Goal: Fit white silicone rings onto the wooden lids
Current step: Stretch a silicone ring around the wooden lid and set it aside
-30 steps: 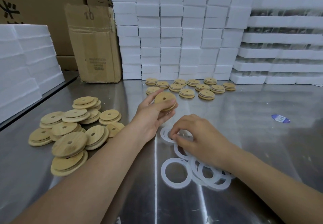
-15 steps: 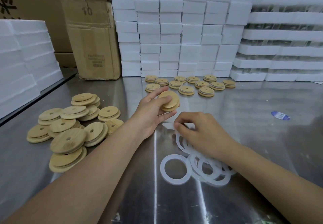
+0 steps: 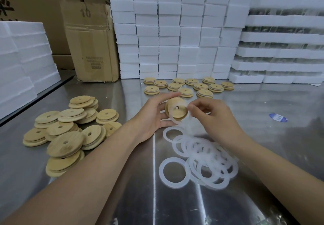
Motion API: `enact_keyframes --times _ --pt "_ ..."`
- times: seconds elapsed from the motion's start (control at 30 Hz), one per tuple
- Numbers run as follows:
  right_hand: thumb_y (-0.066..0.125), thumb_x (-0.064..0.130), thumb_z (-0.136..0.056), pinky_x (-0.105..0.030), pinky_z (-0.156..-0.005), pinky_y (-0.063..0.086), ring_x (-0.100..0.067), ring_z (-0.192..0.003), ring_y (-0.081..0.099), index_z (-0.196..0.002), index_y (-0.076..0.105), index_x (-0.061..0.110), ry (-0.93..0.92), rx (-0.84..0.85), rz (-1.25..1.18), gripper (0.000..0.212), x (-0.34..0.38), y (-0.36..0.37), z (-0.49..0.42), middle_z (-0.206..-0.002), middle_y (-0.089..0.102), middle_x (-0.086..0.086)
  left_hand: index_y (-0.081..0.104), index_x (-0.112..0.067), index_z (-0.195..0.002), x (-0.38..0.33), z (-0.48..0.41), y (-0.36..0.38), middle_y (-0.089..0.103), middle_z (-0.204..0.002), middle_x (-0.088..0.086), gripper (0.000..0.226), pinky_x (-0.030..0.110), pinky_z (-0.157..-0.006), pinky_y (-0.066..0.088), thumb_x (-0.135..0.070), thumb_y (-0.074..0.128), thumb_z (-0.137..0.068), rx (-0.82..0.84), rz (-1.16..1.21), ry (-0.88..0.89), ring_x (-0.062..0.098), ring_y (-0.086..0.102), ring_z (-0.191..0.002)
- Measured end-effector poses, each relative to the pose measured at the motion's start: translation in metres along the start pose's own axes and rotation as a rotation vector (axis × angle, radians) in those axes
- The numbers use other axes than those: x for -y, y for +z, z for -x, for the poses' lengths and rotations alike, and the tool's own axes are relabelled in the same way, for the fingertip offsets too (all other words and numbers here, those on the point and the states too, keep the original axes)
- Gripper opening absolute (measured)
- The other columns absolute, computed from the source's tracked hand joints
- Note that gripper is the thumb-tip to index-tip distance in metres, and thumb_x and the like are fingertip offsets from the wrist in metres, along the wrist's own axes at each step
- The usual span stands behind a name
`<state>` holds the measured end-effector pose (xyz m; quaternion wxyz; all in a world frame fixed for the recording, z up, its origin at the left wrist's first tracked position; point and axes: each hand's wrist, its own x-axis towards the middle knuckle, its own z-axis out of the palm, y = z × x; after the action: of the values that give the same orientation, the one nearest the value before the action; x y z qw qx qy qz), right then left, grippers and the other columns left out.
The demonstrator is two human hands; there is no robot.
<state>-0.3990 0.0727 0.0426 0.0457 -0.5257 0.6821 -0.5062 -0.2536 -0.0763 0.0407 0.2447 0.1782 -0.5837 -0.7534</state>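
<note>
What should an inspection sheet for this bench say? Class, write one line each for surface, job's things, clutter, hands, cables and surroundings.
Surface: steel table, shiny, with a seam down the middle.
Job's things: held lid tilted, with a white ring partly over it; loose rings heaped by the right arm; lid pile on the left; rows of lids at the back.
Clutter: blue-and-white sticker on the right.
Hands: left hand grips the held lid; right hand pinches the white ring against it.
Cables: nothing seen.
Surroundings: foam blocks stacked behind; cardboard box back left.
</note>
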Motion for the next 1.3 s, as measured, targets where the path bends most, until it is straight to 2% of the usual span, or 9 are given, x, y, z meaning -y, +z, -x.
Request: enact_keyframes --times 0.13,0.3,0.5,0.67,0.7,0.83,0.93,1.03,1.3 --pt "0.068 0.029 -0.101 -0.013 -0.068 0.047 -0.004 -0.078 0.066 -0.084 0.077 0.029 0.004 -0.038 0.054 0.019 -0.006 -0.002 -0.004 -0.078 0.073 0.018 0.074 -0.034 -0.133 0.002 0.004 0.002 0.076 -0.125 0.009 0.040 0.043 -0.088 0.064 -0.028 0.077 -0.093 0.115 -0.097 0.011 0.029 0.076 -0.111" --pt "0.071 0.029 -0.099 -0.008 -0.071 0.045 0.001 -0.084 0.066 -0.087 0.077 0.031 -0.018 -0.081 0.075 0.013 -0.006 -0.001 -0.004 -0.082 0.073 0.024 0.071 -0.033 -0.135 0.009 0.003 0.005 0.079 -0.122 0.008 0.050 0.040 -0.086 0.066 -0.001 0.074 -0.097 0.091 -0.212 0.092 0.027 0.076 -0.114" --pt "0.070 0.031 -0.100 -0.008 -0.073 0.044 0.003 -0.089 0.065 -0.092 0.076 0.030 -0.048 -0.107 0.106 0.011 -0.007 -0.001 -0.004 -0.085 0.073 0.021 0.068 -0.035 -0.142 0.004 0.003 0.009 0.077 -0.129 -0.001 0.048 0.047 -0.096 0.064 -0.006 0.056 -0.107 0.105 -0.236 0.056 0.022 0.074 -0.119" --pt "0.066 0.033 -0.103 -0.023 -0.082 0.053 0.003 -0.093 0.068 -0.097 0.075 0.029 -0.036 -0.106 0.107 0.011 -0.009 -0.001 -0.005 -0.091 0.075 0.020 0.073 -0.037 -0.129 0.013 0.003 0.022 0.077 -0.123 -0.002 0.041 0.037 -0.079 0.066 -0.007 0.057 -0.106 -0.040 -0.345 0.185 0.018 0.075 -0.104" --pt "0.067 0.032 -0.103 -0.025 -0.083 0.054 0.002 -0.092 0.068 -0.097 0.075 0.028 -0.036 -0.108 0.102 0.011 -0.010 -0.002 -0.006 -0.090 0.075 0.019 0.072 -0.034 -0.129 0.016 0.002 0.024 0.076 -0.123 -0.002 0.037 0.036 -0.081 0.065 -0.008 0.059 -0.106 -0.069 -0.392 0.227 0.017 0.074 -0.103" --pt "0.068 0.030 -0.102 -0.019 -0.081 0.053 0.002 -0.090 0.068 -0.096 0.075 0.027 -0.044 -0.124 0.121 0.010 -0.013 -0.005 -0.008 -0.088 0.074 0.019 0.073 -0.023 -0.131 0.022 -0.001 0.023 0.075 -0.126 -0.006 0.029 0.045 -0.110 0.054 -0.013 0.066 -0.105 -0.127 -0.551 0.341 0.016 0.069 -0.121" --pt "0.069 0.030 -0.102 -0.013 -0.079 0.050 0.003 -0.090 0.067 -0.098 0.075 0.027 -0.036 -0.113 0.149 0.008 -0.016 -0.005 -0.009 -0.089 0.074 0.018 0.074 -0.024 -0.133 0.023 -0.002 0.021 0.074 -0.132 -0.006 0.031 0.049 -0.113 0.051 -0.014 0.066 -0.105 -0.147 -0.611 0.347 0.018 0.067 -0.126" --pt "0.069 0.029 -0.102 -0.014 -0.081 0.051 0.002 -0.089 0.068 -0.099 0.075 0.026 -0.031 -0.093 0.166 0.008 -0.018 -0.005 -0.009 -0.090 0.074 0.017 0.073 -0.023 -0.136 0.024 -0.002 0.021 0.074 -0.133 -0.005 0.034 0.048 -0.115 0.050 -0.011 0.065 -0.105 -0.144 -0.609 0.335 0.017 0.067 -0.128" --pt "0.071 0.029 -0.100 -0.017 -0.082 0.054 0.001 -0.087 0.070 -0.096 0.076 0.028 -0.042 -0.060 0.166 0.006 -0.017 -0.006 -0.010 -0.087 0.075 0.018 0.075 -0.017 -0.133 0.021 0.001 0.019 0.078 -0.128 0.005 0.033 0.050 -0.117 0.049 -0.004 0.057 -0.108 -0.123 -0.451 0.267 0.021 0.069 -0.126"
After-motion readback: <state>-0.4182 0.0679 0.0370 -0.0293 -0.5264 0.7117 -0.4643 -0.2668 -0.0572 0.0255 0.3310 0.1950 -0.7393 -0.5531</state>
